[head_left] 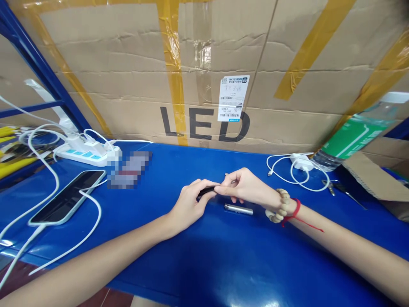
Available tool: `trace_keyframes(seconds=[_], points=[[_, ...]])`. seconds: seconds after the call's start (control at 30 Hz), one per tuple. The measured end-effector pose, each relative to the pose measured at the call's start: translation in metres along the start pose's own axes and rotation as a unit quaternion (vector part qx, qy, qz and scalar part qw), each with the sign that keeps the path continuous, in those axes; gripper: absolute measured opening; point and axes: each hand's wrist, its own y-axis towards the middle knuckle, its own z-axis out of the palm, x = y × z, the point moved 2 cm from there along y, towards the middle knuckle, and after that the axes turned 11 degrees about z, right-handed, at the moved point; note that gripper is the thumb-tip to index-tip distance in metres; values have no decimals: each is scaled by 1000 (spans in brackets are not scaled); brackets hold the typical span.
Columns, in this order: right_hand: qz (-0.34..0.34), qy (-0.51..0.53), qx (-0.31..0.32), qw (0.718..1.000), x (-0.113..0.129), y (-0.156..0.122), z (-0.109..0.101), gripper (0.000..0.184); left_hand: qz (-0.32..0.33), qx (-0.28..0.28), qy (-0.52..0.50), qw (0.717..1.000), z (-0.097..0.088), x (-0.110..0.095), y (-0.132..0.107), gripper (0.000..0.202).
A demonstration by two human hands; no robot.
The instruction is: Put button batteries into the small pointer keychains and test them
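Note:
My left hand (pixel 189 204) and my right hand (pixel 243 186) meet over the middle of the blue table (pixel 204 256). Both pinch a small dark slim object (pixel 207 191) between their fingertips; I cannot make out what it is. A short silver metal cylinder (pixel 238 209) lies on the table just below my right hand, not touched. My right wrist wears a bead bracelet (pixel 278 208) and a red string.
A phone (pixel 66 196) with a white cable lies at the left, near a white power strip (pixel 86 152). A white charger and cable (pixel 297 167), a green-labelled bottle (pixel 354 135), scissors (pixel 338 188) and a cardboard flap sit at the right. A big cardboard box marked LED (pixel 204 76) stands behind.

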Motion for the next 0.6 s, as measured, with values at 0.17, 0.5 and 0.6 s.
trace_keyframes(seconds=[0.17, 0.5, 0.6], points=[[-219, -174, -163, 946, 3, 0, -11, 26, -66, -12, -26, 997, 0, 2, 3, 15], [-369, -261, -153, 879, 2, -6, -13, 18, -80, 29, -123, 989, 1, 3, 2, 16], [-370, -256, -157, 879, 3, -7, -13, 17, -72, 34, -133, 988, 1, 4, 1, 15]])
